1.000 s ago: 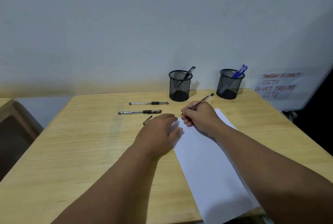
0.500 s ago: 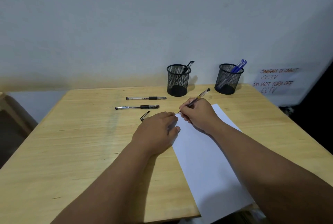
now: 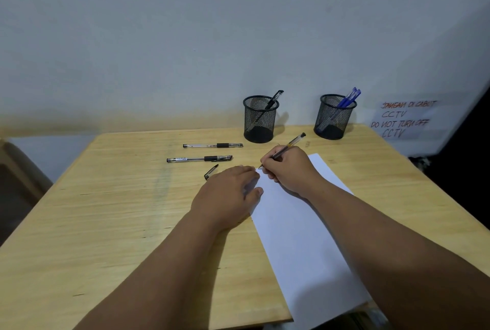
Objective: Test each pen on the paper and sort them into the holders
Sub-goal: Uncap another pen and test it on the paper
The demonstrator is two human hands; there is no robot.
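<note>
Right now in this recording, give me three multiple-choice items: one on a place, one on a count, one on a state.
1. Where does the loose pen cap lie?
A. on the paper
B. on the table beside the left hand
C. in a holder

2. How many capped pens lie on the table?
A. two
B. four
C. none

3. What is the right hand doing?
A. resting open
B. reaching into a holder
C. gripping a pen with its tip at the paper

Key: 1 B, the cap lies on wood by the left hand. 2 A, far pen and near pen. 3 C, held pen meets the paper.
</note>
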